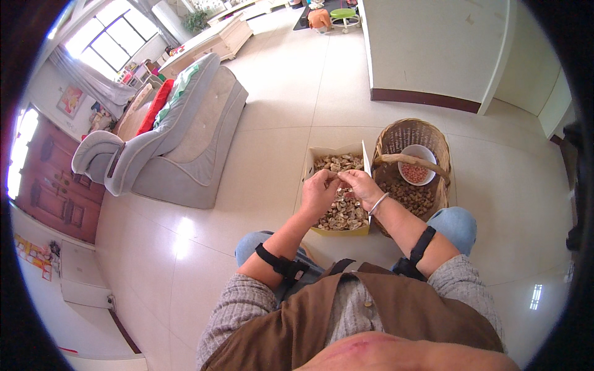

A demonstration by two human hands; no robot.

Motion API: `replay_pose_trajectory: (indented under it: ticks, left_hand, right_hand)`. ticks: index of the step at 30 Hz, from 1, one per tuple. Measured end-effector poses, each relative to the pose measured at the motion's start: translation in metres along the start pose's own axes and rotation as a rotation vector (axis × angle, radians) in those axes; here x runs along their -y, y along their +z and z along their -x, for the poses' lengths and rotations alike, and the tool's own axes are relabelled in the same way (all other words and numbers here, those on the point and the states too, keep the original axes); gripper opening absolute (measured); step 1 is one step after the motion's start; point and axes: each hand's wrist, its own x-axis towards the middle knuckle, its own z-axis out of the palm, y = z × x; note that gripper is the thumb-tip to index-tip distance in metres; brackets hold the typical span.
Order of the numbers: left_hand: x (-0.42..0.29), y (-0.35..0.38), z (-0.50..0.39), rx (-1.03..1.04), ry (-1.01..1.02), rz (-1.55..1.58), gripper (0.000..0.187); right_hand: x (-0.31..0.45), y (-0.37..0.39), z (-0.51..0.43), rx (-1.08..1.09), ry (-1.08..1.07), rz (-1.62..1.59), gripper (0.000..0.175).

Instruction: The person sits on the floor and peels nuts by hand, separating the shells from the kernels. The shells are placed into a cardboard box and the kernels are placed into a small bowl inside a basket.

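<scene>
My left hand [319, 192] and my right hand [361, 186] meet fingertip to fingertip above a cardboard box [308, 162]. Pinched between them is a small pale thing, apparently a peanut [338, 175], mostly covered by the fingers. Broken peanut shells [344, 212] fill much of the box below. Right of it stands a wicker basket [444, 146] with a thick arched handle [401, 159]. Unshelled peanuts [414, 198] lie in the basket's near part. A white bowl [420, 150] inside the basket holds pink shelled peanuts [413, 174].
My jeans-clad knees [452, 227] flank the box and basket on the tiled floor [274, 153]. A grey sofa [185, 171] stands to the left. Ahead on the right is a wall corner [371, 95]. A green-topped stool [344, 14] is farther back.
</scene>
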Motion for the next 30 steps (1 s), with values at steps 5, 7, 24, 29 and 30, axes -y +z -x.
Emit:
replay_pose_trajectory:
  ticks: [5,7,24,29,30]
  left_hand:
    - [0.002,0.001,-0.001,-0.023,0.229,-0.103,0.021]
    - [0.001,0.002,0.000,-0.019,0.225,-0.101,0.019]
    - [0.006,-0.006,-0.006,0.136,-0.360,0.470,0.018]
    - [0.006,-0.004,-0.006,0.256,-0.474,0.701,0.020]
    - [0.006,-0.005,-0.006,0.265,-0.494,0.749,0.021]
  right_hand:
    - [0.001,-0.002,0.001,0.046,0.034,-0.144,0.016]
    - [0.002,-0.002,0.002,0.036,0.046,-0.164,0.016]
    - [0.007,0.008,0.007,0.000,-0.471,0.386,0.026]
    - [0.011,0.009,0.014,-0.102,-0.565,0.583,0.018]
    - [0.013,0.008,0.014,-0.129,-0.579,0.620,0.016]
